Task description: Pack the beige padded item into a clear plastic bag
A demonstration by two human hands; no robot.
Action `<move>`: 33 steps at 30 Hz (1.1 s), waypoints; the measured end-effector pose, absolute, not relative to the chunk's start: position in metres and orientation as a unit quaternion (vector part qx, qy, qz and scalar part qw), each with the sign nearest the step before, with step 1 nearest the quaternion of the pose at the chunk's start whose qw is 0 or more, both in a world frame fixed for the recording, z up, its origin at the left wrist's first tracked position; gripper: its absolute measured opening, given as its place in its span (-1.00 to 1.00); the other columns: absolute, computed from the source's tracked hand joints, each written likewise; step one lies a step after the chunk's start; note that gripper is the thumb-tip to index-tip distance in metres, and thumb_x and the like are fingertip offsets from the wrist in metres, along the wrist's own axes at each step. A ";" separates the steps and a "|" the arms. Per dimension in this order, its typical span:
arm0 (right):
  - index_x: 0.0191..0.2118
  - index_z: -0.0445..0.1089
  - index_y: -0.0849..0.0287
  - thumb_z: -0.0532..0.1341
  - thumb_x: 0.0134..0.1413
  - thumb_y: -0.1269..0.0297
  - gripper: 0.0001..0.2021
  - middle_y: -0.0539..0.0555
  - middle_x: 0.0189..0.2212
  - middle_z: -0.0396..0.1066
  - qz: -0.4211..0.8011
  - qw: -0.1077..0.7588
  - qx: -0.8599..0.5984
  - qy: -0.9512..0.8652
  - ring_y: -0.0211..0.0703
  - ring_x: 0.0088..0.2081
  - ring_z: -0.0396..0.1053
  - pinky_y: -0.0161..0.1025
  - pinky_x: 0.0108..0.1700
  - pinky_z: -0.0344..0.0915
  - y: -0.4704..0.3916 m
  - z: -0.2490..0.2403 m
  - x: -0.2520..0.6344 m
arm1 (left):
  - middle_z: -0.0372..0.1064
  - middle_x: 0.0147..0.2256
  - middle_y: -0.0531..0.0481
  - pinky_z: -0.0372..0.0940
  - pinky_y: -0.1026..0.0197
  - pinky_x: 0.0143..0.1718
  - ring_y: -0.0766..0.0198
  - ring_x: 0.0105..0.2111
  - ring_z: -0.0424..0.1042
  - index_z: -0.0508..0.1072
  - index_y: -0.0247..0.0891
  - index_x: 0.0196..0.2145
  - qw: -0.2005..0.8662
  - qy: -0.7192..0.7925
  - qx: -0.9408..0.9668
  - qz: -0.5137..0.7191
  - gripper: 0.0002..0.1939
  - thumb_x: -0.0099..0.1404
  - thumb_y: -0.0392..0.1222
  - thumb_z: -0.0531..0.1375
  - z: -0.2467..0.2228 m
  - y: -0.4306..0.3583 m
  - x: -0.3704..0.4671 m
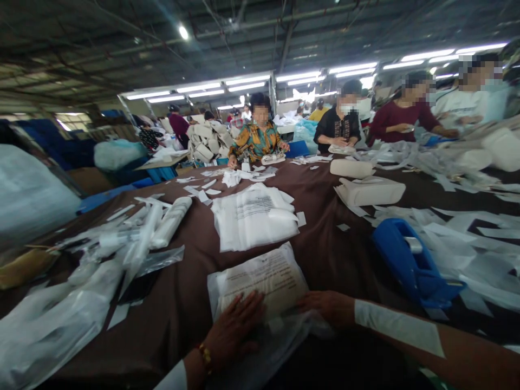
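At the near edge of the long brown table, both of the person's hands lie on a clear plastic packet with printed lettering on its face. Left hand rests flat on the packet's lower left part, fingers spread and pointing up the table, a gold-coloured bracelet at the wrist. Right hand comes in from the right with its fingers laid loosely together on the packet's lower right corner; a strip of white tape is stuck along that forearm. Neither hand pinches anything.

Just beyond the packet lies a stack of white printed bags. To the right, near the right arm, sits a blue tape dispenser among scattered white paper strips. Rolled and loose clear bags are heaped on the left. Across the table several people sit working, one in a patterned orange shirt.
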State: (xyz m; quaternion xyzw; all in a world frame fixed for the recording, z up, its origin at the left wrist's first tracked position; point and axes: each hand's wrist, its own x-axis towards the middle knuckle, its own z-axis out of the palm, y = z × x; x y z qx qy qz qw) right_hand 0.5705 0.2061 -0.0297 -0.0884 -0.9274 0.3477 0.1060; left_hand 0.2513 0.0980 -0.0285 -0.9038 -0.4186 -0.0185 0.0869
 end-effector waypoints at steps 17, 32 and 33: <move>-0.20 0.36 0.23 0.20 -0.07 0.04 -0.62 0.09 -0.32 0.46 0.418 0.258 -0.413 -0.767 -0.08 -0.29 0.38 -0.24 -0.22 0.26 0.181 -0.044 0.558 | 0.48 -0.52 -0.08 0.43 0.16 -0.24 0.11 -0.38 0.50 0.47 -0.20 -0.55 -0.189 -0.721 -0.549 -0.379 -0.36 0.18 0.37 -0.10 -0.061 0.062 0.194; -0.44 0.35 0.14 -0.17 0.12 -0.07 -0.50 0.18 -0.44 0.45 0.308 0.386 -0.612 -0.618 0.01 -0.34 0.40 -0.18 -0.29 0.22 0.144 -0.051 0.522 | 0.50 -0.34 -0.27 0.23 0.11 -0.40 -0.05 -0.32 0.49 0.45 -0.28 -0.25 -0.110 -0.876 -0.426 -0.198 -0.44 0.31 0.07 -0.24 -0.035 0.069 0.213; -0.44 0.36 0.14 -0.18 0.12 -0.09 -0.49 0.19 -0.40 0.47 0.327 0.378 -0.613 -0.611 0.02 -0.31 0.40 -0.19 -0.27 0.23 0.142 -0.053 0.522 | 0.51 -0.33 -0.25 0.23 0.11 -0.38 -0.05 -0.29 0.48 0.45 -0.26 -0.27 -0.123 -0.872 -0.434 -0.192 -0.45 0.32 0.06 -0.24 -0.034 0.069 0.212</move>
